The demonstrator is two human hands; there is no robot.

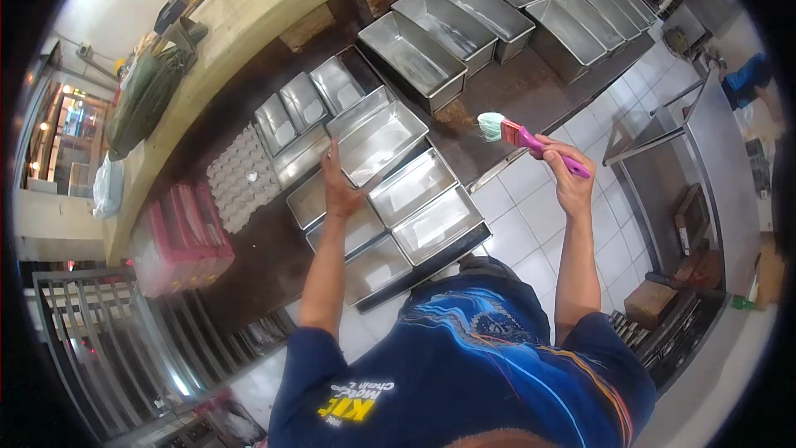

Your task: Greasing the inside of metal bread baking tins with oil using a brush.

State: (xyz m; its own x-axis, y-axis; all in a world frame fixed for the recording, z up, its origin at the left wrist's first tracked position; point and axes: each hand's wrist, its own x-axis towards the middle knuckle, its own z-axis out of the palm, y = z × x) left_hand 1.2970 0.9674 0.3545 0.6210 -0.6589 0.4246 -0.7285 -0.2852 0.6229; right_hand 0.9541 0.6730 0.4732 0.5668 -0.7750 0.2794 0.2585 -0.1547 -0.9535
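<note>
My right hand (563, 168) grips a brush (547, 149) by its magenta handle. Pale bristles, clumped with a whitish substance, point left over the dark table edge. My left hand (343, 190) is at the left end of a raised, tilted metal loaf pan (382, 140), with the pan's corner between thumb and fingers. Below and around it are several shallow metal pans, including a pan (413, 186) and a nearer pan (438, 224), on a dark tray (429, 270). Smaller tins (301, 99) stand behind.
Deep loaf pans (413, 53) line the far right of the dark worktable (249, 274). An egg carton tray (242, 177) and pink-and-clear plastic containers (183, 239) sit to the left. A metal rack (703, 155) stands right, over a tiled floor (516, 218). Another person (746, 81) is at far right.
</note>
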